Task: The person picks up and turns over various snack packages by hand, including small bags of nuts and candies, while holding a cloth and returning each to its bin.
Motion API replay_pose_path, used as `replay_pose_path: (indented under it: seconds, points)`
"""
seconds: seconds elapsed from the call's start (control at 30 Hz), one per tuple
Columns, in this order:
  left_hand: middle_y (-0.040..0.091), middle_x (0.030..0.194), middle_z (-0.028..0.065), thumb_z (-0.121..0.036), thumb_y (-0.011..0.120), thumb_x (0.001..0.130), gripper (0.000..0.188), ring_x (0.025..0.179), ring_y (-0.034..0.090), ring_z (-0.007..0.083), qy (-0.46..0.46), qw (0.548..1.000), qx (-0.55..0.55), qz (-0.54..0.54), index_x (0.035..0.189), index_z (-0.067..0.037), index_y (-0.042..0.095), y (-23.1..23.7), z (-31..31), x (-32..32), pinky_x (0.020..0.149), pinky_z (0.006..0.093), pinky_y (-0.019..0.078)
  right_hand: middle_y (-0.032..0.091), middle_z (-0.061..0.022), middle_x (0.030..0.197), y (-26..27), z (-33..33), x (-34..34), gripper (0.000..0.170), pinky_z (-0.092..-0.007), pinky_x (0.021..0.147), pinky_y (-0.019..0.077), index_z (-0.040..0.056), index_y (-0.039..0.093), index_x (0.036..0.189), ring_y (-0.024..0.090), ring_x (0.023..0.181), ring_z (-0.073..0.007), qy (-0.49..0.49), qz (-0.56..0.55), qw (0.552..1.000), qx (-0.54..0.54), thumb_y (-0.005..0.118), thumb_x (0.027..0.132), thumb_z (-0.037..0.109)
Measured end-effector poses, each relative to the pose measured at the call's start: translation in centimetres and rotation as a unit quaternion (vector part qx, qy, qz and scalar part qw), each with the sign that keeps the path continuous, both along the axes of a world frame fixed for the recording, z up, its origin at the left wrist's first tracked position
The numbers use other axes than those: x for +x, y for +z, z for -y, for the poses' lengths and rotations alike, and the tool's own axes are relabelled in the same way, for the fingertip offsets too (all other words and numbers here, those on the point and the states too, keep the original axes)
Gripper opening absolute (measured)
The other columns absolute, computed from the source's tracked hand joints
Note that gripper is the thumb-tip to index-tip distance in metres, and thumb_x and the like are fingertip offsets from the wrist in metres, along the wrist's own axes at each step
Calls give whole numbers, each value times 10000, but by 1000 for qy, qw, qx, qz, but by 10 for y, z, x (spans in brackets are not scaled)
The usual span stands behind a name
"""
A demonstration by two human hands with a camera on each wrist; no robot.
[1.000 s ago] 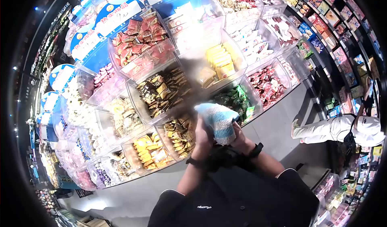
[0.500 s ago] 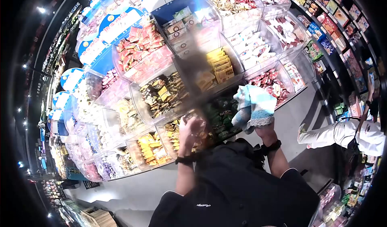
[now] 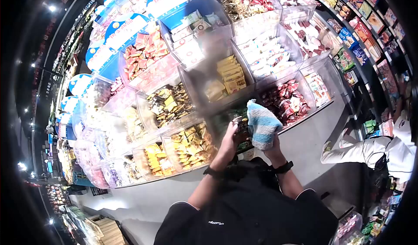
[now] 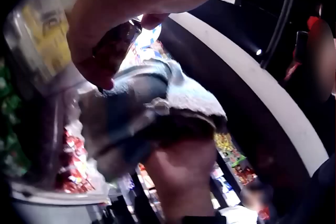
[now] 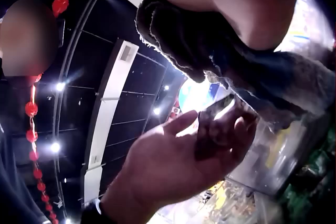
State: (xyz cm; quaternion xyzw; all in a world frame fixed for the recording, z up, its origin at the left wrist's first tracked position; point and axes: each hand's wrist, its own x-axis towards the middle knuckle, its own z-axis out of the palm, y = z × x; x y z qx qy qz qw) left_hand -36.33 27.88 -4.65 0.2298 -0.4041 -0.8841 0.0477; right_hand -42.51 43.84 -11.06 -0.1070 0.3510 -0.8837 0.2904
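Observation:
My right hand [image 3: 271,148] grips a blue-and-white striped towel [image 3: 262,126], bunched up and hanging over the fingers. Just left of it, my left hand [image 3: 227,144] pinches a small, dark, shiny wrapped packet [image 5: 214,129] between thumb and fingers. The left wrist view shows the packet [image 4: 116,48] close beside the towel [image 4: 184,95]. Both hands are above the front edge of a candy display, over a bin of green-wrapped sweets [image 4: 11,113] that they partly cover. Nearest on the left are gold packets [image 3: 191,145]; on the right, red-wrapped sweets [image 3: 287,101].
Clear-walled bins climb away in tiers, one with yellow packets [image 3: 233,75] behind the hands. Blue price signs [image 3: 126,29] stand along the back left. Grey floor [image 3: 309,145] runs along the display's front. At right, a person in white trousers [image 3: 348,152] is near stocked shelves [image 3: 361,31].
The towel was between both hands, then swung right in the right hand while the left hand reached over the gold packets. Now the hands are close together again, a packet showing in the left.

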Motion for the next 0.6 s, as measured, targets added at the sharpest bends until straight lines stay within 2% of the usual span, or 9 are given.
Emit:
replay_pose_path:
  seconds: [0.07, 0.13, 0.27, 0.3, 0.33, 0.37, 0.4, 0.5, 0.6]
  points:
    - [488, 1239, 39, -247, 359, 983, 391, 1093, 504, 153, 9, 1000, -16, -18, 1342, -92, 365, 12, -16, -9, 959, 317, 400, 477, -67, 1270, 6, 6, 5, 460, -340, 962, 420, 35, 340, 1362, 494, 1138, -181, 43, -59, 995, 61, 498, 952, 171]
    - [497, 1203, 34, -285, 326, 1003, 384, 1072, 498, 158, 55, 998, -14, 1, 1323, -80, 375, 3, -21, -12, 961, 309, 386, 467, -43, 1277, 14, 11, 9, 460, -318, 936, 430, 42, 313, 1377, 491, 1127, -151, -5, -361, 919, 156, 471, 964, 170]
    - [557, 1099, 43, -417, 293, 1004, 451, 993, 521, 150, 59, 993, 91, -35, 1216, -60, 468, -13, -14, -2, 912, 300, 416, 467, -65, 1295, -5, 11, 28, 475, -315, 914, 437, 55, 301, 1389, 499, 1126, -157, 15, -412, 888, 203, 466, 963, 184]
    - [562, 1102, 48, -416, 295, 1003, 456, 1010, 525, 155, 56, 994, 83, -48, 1217, -54, 474, -11, -15, 1, 920, 300, 414, 473, -67, 1291, -9, 11, 25, 467, -314, 907, 443, 56, 305, 1388, 502, 1123, -153, -42, -549, 796, 251, 458, 965, 179]
    - [554, 1125, 50, -405, 301, 1003, 451, 1035, 520, 159, 69, 994, 77, -27, 1234, -52, 459, -3, -16, 3, 929, 303, 410, 474, -67, 1293, -3, 15, 25, 463, -312, 909, 443, 57, 307, 1388, 501, 1126, -155, 19, -381, 907, 180, 453, 965, 175]
    - [546, 1147, 53, -395, 306, 1003, 448, 1061, 515, 163, 81, 994, 72, -6, 1252, -50, 445, 7, -17, 5, 939, 306, 406, 474, -68, 1294, 8, 20, 27, 460, -309, 910, 444, 58, 309, 1388, 500, 1129, -156, 78, -195, 972, 101, 449, 965, 171]
    - [538, 1170, 55, -385, 311, 1002, 447, 1087, 510, 168, 93, 993, 66, 15, 1270, -48, 430, 13, -17, 7, 949, 309, 402, 474, -69, 1295, 14, 26, 27, 457, -306, 911, 444, 59, 311, 1388, 499, 1132, -158, 135, 2, 991, 18, 445, 965, 167]
    - [505, 1204, 72, -429, 341, 991, 512, 1091, 491, 179, 114, 993, -33, -3, 1310, -32, 392, 14, -17, 16, 942, 316, 404, 472, -64, 1299, 11, 39, 11, 442, -298, 930, 432, 43, 320, 1383, 480, 1157, -155, 119, 1, 992, 36, 423, 970, 164]
    - [464, 1263, 65, -395, 339, 1000, 499, 1156, 436, 162, 95, 988, -114, -36, 1345, -35, 357, 18, -8, 26, 993, 310, 356, 431, -78, 1331, 7, 50, 4, 437, -322, 983, 395, 14, 323, 1369, 449, 1195, -169, 124, -97, 987, 39, 382, 991, 225]
